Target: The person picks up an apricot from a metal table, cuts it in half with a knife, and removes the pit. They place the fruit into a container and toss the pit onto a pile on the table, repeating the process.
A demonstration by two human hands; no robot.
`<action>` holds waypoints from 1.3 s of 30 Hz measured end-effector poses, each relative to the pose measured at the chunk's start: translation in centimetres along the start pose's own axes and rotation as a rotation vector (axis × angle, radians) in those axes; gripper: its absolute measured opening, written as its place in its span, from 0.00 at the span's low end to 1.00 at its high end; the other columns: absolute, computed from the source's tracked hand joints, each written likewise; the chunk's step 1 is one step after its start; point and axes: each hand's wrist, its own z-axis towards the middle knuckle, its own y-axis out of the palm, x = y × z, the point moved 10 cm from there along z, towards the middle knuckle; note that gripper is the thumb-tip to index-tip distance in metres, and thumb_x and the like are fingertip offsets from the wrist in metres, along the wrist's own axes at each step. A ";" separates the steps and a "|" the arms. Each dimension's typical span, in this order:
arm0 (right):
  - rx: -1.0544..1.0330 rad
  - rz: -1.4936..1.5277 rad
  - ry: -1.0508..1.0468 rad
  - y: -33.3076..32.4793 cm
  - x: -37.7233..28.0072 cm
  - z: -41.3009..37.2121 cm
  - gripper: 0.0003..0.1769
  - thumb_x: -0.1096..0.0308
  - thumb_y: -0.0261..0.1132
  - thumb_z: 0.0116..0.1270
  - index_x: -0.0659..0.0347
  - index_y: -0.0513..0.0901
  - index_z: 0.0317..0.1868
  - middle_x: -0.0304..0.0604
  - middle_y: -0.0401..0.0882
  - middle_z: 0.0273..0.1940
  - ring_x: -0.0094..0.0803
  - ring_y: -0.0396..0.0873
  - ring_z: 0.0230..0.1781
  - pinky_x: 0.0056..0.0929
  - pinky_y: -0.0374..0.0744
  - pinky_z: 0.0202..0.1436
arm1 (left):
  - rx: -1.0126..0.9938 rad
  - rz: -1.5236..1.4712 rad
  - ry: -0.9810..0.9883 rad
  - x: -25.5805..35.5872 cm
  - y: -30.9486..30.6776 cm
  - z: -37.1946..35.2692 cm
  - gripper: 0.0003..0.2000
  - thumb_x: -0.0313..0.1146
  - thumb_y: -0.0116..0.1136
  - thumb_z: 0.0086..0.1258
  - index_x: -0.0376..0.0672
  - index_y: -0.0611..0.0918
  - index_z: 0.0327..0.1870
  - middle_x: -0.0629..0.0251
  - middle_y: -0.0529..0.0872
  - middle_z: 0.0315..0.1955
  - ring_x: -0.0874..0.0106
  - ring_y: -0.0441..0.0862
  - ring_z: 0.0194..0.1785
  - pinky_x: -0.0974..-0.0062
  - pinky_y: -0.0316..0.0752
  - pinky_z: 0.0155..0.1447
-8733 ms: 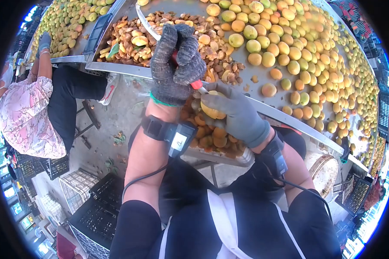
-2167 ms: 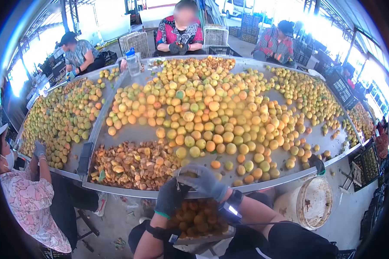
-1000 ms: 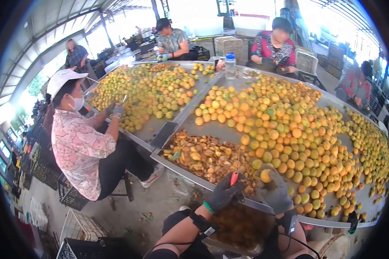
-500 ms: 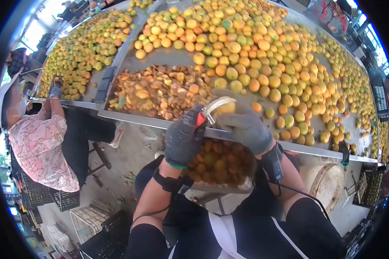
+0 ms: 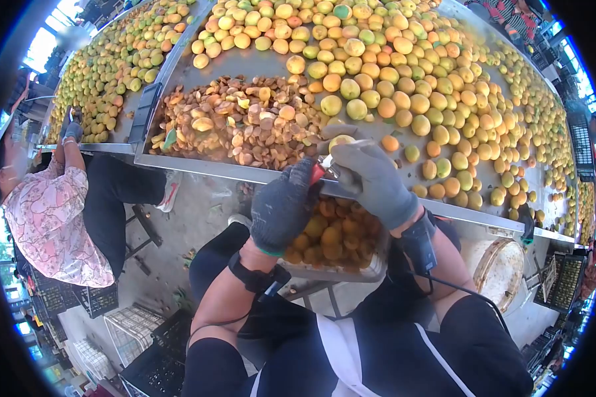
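My left hand (image 5: 279, 213), in a dark grey knit glove, is closed around the red handle of a curved knife (image 5: 318, 173). Its metal part reaches toward my right hand, and most of the blade is hidden by the fingers. My right hand (image 5: 374, 184), gloved in lighter grey, is wrapped round a yellow apricot (image 5: 341, 140) that shows between its fingers. Both hands meet over the metal table's front rim (image 5: 205, 167). Below them, a light-coloured tub (image 5: 354, 270) full of apricots sits between my knees.
Brown pits and scraps (image 5: 245, 126) are heaped on the table at left, with many whole apricots (image 5: 430, 99) behind and to the right. A person in a pink patterned shirt (image 5: 56, 225) works at far left. Crates (image 5: 136, 331) and a white bucket (image 5: 500, 271) stand on the floor.
The knife's curved blade, plainly visible before, is now mostly behind my right fingers. My right hand has come closer to my left, and the view has shifted slightly.
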 end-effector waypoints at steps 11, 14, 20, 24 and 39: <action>-0.018 0.116 -0.114 -0.6 -4.2 -1.8 0.27 0.74 0.64 0.68 0.57 0.70 0.66 0.38 0.77 0.37 0.18 0.73 0.28 0.15 0.72 0.30 | -0.333 -1.226 -0.552 0.4 2.4 0.1 0.13 0.33 0.53 0.76 0.39 0.75 0.57 0.70 0.77 0.21 0.82 0.70 0.18 0.84 0.63 0.20; -0.002 0.211 -0.163 -2.1 -6.6 -5.7 0.26 0.72 0.64 0.68 0.60 0.71 0.66 0.39 0.79 0.39 0.18 0.75 0.29 0.16 0.72 0.31 | -0.194 -0.754 -0.157 3.4 0.5 0.7 0.11 0.30 0.53 0.75 0.38 0.75 0.54 0.71 0.76 0.21 0.82 0.72 0.19 0.83 0.65 0.22; 0.198 0.231 -0.413 -6.8 -7.2 -21.3 0.24 0.74 0.68 0.65 0.62 0.73 0.61 0.39 0.79 0.50 0.22 0.80 0.43 0.20 0.80 0.42 | -0.285 -0.593 0.051 15.8 1.9 -1.6 0.11 0.35 0.60 0.70 0.40 0.80 0.48 0.54 0.83 0.28 0.53 0.81 0.29 0.63 0.75 0.36; 0.476 0.417 -0.257 -10.4 -1.9 -32.5 0.24 0.73 0.68 0.66 0.62 0.71 0.61 0.40 0.78 0.47 0.24 0.80 0.43 0.19 0.80 0.42 | -0.067 -0.304 0.551 26.8 2.9 -5.5 0.19 0.36 0.62 0.68 0.41 0.79 0.58 0.56 0.84 0.29 0.58 0.83 0.28 0.61 0.77 0.34; 0.988 0.474 -0.696 -18.5 -0.1 -53.6 0.21 0.66 0.67 0.68 0.62 0.71 0.56 0.40 0.78 0.44 0.25 0.77 0.39 0.20 0.75 0.39 | -0.168 0.007 1.225 47.3 10.6 -13.8 0.15 0.36 0.55 0.68 0.43 0.77 0.54 0.67 0.79 0.27 0.71 0.80 0.23 0.71 0.74 0.25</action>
